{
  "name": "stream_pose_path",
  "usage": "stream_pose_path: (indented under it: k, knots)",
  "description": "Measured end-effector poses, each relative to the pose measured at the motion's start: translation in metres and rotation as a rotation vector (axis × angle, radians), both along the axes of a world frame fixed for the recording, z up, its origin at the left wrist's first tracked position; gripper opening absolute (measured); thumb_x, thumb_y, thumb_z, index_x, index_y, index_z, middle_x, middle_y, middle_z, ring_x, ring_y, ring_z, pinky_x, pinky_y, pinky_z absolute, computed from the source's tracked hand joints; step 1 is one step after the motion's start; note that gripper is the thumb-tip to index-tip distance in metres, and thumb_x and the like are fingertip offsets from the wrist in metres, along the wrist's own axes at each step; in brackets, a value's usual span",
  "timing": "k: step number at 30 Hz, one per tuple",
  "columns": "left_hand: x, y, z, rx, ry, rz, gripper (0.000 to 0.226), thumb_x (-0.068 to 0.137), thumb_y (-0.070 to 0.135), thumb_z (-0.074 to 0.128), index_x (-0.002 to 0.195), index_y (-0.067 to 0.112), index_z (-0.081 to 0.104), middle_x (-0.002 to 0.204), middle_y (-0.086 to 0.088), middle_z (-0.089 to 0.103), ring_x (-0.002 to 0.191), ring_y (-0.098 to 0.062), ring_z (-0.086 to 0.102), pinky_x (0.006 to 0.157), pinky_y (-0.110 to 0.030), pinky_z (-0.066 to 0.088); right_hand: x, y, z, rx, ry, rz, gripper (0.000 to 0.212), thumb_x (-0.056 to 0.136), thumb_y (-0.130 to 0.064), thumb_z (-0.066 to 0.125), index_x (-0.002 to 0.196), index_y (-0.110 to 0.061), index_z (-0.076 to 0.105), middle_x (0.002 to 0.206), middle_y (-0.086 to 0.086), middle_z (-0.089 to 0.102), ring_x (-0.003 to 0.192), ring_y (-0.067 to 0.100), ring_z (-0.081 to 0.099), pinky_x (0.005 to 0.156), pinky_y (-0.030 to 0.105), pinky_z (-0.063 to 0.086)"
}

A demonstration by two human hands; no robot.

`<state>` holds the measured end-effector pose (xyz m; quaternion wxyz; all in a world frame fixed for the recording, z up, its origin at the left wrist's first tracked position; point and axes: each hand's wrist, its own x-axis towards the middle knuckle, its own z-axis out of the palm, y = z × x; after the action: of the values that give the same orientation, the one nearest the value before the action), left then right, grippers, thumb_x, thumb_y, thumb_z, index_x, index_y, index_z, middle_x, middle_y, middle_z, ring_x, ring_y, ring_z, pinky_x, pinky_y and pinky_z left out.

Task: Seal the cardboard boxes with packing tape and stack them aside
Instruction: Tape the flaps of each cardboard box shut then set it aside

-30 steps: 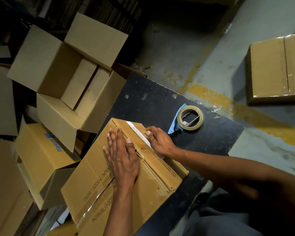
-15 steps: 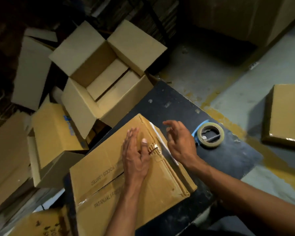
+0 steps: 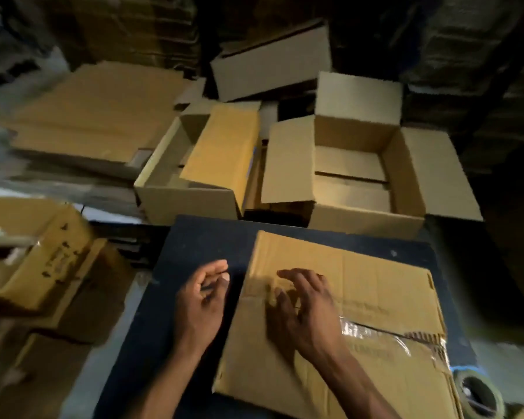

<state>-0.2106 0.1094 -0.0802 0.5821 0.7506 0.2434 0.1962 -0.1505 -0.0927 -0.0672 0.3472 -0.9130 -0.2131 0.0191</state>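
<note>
Taped cardboard box (image 3: 375,297) on dark desk (image 3: 194,243) — right hand (image 3: 306,309) spread on it; left hand (image 3: 200,300) loosely curled, empty.

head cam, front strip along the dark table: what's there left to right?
printed carton beside the table → left hand over the bare dark table → right hand on the taped box → tape roll in its dispenser at the frame's bottom right corner.
</note>
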Motion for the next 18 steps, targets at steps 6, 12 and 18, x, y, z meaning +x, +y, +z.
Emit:
stream_pose_path:
  k: [6, 12, 18]
  knots:
    - [-0.016, 0.060, -0.058, -0.235, 0.031, -0.064, 0.025, 0.099, 0.016, 0.064, 0.112, 0.035, 0.075, 0.117, 0.017, 0.075, 0.115, -0.005, 0.068, 0.100, -0.027, 0.054, 0.018, 0.050, -0.026, -0.344, 0.008, 0.006, 0.050, 0.106, -0.041, 0.044, 0.154, -0.031, 0.040, 0.169, 0.001, 0.026, 0.158, 0.021, 0.007, 0.126, 0.049, 0.016]
    - [-0.022, 0.033, -0.060, -0.577, -0.026, -0.454, 0.091, 0.090, 0.083, 0.038, 0.159, 0.023, 0.038, 0.162, 0.013, 0.039, 0.149, 0.003, 0.032, 0.126, -0.026, 0.023, 0.014, 0.050, -0.033, -0.417, -0.014, 0.024, 0.059, 0.100, -0.037, 0.041, 0.158, -0.024, 0.037, 0.170, 0.005, 0.023, 0.157, 0.028, 0.016, 0.123, 0.059, 0.023]
    - [-0.048, 0.014, -0.110, -0.125, 0.079, -0.755, 0.094, 0.091, 0.087, 0.029, 0.165, 0.037, -0.003, 0.171, 0.022, 0.003, 0.157, -0.003, 0.010, 0.129, -0.034, 0.012, 0.008, 0.055, -0.039, -0.401, -0.063, -0.016, 0.054, 0.103, -0.034, 0.037, 0.156, -0.029, 0.037, 0.169, 0.001, 0.025, 0.157, 0.025, 0.020, 0.121, 0.061, 0.026]
